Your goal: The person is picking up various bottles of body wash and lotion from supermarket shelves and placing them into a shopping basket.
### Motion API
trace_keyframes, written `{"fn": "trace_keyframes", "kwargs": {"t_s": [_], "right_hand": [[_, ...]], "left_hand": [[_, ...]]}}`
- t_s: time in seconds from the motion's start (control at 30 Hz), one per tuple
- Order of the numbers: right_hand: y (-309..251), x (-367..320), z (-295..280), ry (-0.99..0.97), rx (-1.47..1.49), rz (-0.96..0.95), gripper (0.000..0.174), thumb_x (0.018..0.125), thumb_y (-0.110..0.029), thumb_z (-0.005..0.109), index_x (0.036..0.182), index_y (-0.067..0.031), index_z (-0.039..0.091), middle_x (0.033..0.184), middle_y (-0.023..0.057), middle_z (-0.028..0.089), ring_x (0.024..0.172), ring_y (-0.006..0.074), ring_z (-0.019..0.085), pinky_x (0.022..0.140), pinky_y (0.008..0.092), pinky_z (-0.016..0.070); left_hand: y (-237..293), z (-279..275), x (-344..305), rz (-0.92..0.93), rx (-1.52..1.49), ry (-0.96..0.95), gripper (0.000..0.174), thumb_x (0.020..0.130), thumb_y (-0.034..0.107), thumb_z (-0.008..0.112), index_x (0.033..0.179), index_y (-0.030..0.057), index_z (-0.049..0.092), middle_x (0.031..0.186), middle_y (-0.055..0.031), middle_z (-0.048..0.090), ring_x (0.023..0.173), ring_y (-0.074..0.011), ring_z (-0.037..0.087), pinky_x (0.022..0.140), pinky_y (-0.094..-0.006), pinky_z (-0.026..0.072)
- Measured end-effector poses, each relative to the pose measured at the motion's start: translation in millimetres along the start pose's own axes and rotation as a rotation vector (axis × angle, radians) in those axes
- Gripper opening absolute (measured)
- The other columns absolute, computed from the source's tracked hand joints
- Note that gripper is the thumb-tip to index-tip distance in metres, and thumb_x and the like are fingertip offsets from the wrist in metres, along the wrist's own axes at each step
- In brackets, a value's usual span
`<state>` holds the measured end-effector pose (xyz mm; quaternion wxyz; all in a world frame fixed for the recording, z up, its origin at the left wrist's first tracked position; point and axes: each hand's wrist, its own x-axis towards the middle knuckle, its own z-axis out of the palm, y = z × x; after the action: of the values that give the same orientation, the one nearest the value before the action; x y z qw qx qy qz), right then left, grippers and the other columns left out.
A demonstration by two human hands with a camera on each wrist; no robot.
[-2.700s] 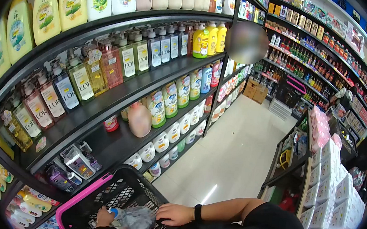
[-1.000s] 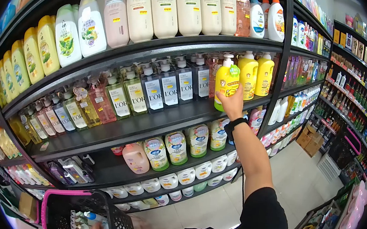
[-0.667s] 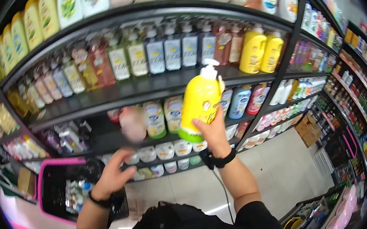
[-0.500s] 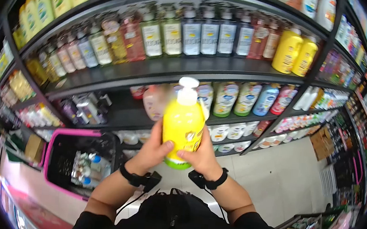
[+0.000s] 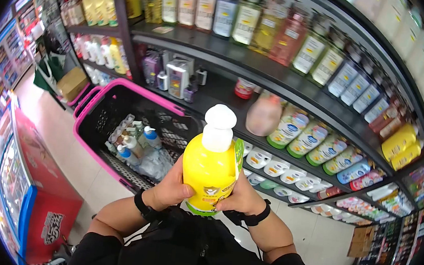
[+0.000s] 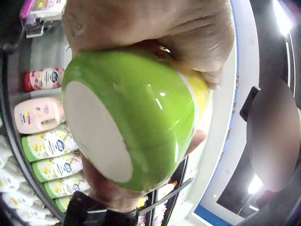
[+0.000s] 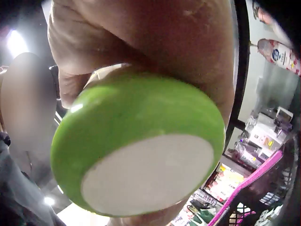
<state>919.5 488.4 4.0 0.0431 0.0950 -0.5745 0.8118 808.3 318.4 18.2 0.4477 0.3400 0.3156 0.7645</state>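
Observation:
A yellow pump bottle (image 5: 209, 170) with a white pump top and a green base stands upright in front of the person's chest. My left hand (image 5: 168, 187) grips its left side, thumb across the front. On the other side my right hand (image 5: 244, 194) grips it too, its thumb low on the label. From below, the left wrist view shows the bottle's green base (image 6: 141, 108) with its pale underside. In the right wrist view the same green base (image 7: 136, 110) fills the middle, under the right palm. Most fingers are hidden behind the bottle.
A black shopping basket (image 5: 106, 94) with a pink rim, holding several bottles and a clear plastic bag (image 5: 155, 164), is at the left. Shelves (image 5: 214, 51) of pump bottles run across the back. A red freezer (image 5: 56, 189) stands lower left, and a cardboard box (image 5: 72, 83) lies beyond the basket.
The right hand took the yellow pump bottle off the shelf and brought it down to the chest. The left hand left the basket and joined it on the bottle. The view has swung left.

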Motion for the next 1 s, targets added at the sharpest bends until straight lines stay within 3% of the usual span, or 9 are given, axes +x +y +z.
{"fn": "trace_keyframes", "kwargs": {"t_s": [0.17, 0.3, 0.4, 0.5, 0.6, 0.7, 0.8, 0.93, 1.0], "right_hand": [[35, 68, 42, 0.010, 0.036, 0.034, 0.115, 0.066, -0.017, 0.093, 0.156, -0.0078, 0.020, 0.148, 0.0074, 0.047, 0.135, 0.0227, 0.049, 0.114, 0.0415, 0.0372], [73, 117, 72, 0.213, -0.068, -0.007, 0.108, 0.068, -0.016, 0.090, 0.153, -0.0072, 0.024, 0.144, 0.0106, 0.050, 0.130, 0.0257, 0.054, 0.111, 0.0425, 0.0418], [97, 147, 96, 0.331, -0.233, -0.041, 0.107, 0.067, -0.014, 0.091, 0.151, -0.0050, 0.025, 0.142, 0.0132, 0.050, 0.131, 0.0261, 0.053, 0.111, 0.0424, 0.0408], [112, 162, 118, 0.406, -0.465, 0.014, 0.114, 0.064, -0.018, 0.094, 0.152, -0.0014, 0.022, 0.141, 0.0148, 0.049, 0.132, 0.0255, 0.050, 0.112, 0.0407, 0.0395], [117, 171, 134, 0.374, -0.753, 0.037, 0.115, 0.061, -0.022, 0.096, 0.151, 0.0025, 0.028, 0.140, 0.0176, 0.050, 0.131, 0.0281, 0.051, 0.110, 0.0389, 0.0406], [130, 176, 134, 0.370, -0.838, 0.085, 0.114, 0.060, -0.024, 0.096, 0.149, 0.0033, 0.031, 0.141, 0.0212, 0.050, 0.130, 0.0320, 0.053, 0.111, 0.0396, 0.0408], [131, 183, 139, 0.408, -0.941, 0.154, 0.115, 0.060, -0.026, 0.096, 0.149, 0.0034, 0.031, 0.141, 0.0244, 0.049, 0.131, 0.0364, 0.052, 0.111, 0.0413, 0.0404], [152, 178, 127, 0.424, -0.961, 0.245, 0.113, 0.061, -0.024, 0.094, 0.151, 0.0014, 0.029, 0.141, 0.0259, 0.050, 0.132, 0.0397, 0.050, 0.111, 0.0422, 0.0404], [156, 165, 123, 0.384, -1.048, 0.278, 0.099, 0.072, -0.020, 0.087, 0.150, 0.0005, 0.031, 0.139, 0.0259, 0.051, 0.130, 0.0410, 0.051, 0.109, 0.0425, 0.0415]], "left_hand": [[34, -87, -28, 0.022, 0.138, 0.018, 0.101, 0.078, 0.036, 0.084, 0.154, 0.0033, 0.027, 0.150, -0.0130, 0.043, 0.140, -0.0271, 0.043, 0.117, -0.0405, 0.0326], [105, -154, -43, 0.332, 0.941, 0.151, 0.085, 0.077, 0.022, 0.083, 0.147, 0.0001, 0.040, 0.143, -0.0182, 0.045, 0.131, -0.0298, 0.048, 0.111, -0.0402, 0.0374], [147, -189, -54, 0.211, 0.699, 0.029, 0.089, 0.082, 0.031, 0.081, 0.151, 0.0006, 0.033, 0.136, -0.0122, 0.049, 0.108, -0.0197, 0.056, 0.097, -0.0369, 0.0458], [192, -206, -52, 0.102, 0.904, 0.015, 0.089, 0.082, 0.023, 0.080, 0.152, -0.0004, 0.030, 0.115, -0.0146, 0.059, 0.087, -0.0205, 0.060, 0.080, -0.0332, 0.0523], [220, -213, -48, 0.117, 1.250, -0.082, 0.066, 0.086, 0.030, 0.075, 0.138, 0.0008, 0.047, 0.092, -0.0176, 0.064, 0.078, -0.0324, 0.067, 0.070, -0.0384, 0.0541], [232, -228, -41, 0.135, 1.442, -0.174, 0.050, 0.087, 0.034, 0.072, 0.121, 0.0018, 0.056, 0.088, -0.0198, 0.065, 0.079, -0.0392, 0.068, 0.070, -0.0436, 0.0538], [233, -230, -34, -0.017, 1.529, -0.161, 0.042, 0.087, 0.035, 0.071, 0.110, 0.0025, 0.058, 0.089, -0.0207, 0.066, 0.083, -0.0416, 0.067, 0.070, -0.0470, 0.0531], [197, -243, -24, -0.060, 1.592, -0.180, 0.042, 0.088, 0.035, 0.070, 0.111, 0.0015, 0.057, 0.090, -0.0214, 0.067, 0.082, -0.0411, 0.068, 0.070, -0.0474, 0.0540], [171, -252, -24, -0.105, 1.651, -0.255, 0.044, 0.089, 0.035, 0.069, 0.112, -0.0004, 0.056, 0.091, -0.0225, 0.067, 0.080, -0.0408, 0.069, 0.069, -0.0477, 0.0549]]}}
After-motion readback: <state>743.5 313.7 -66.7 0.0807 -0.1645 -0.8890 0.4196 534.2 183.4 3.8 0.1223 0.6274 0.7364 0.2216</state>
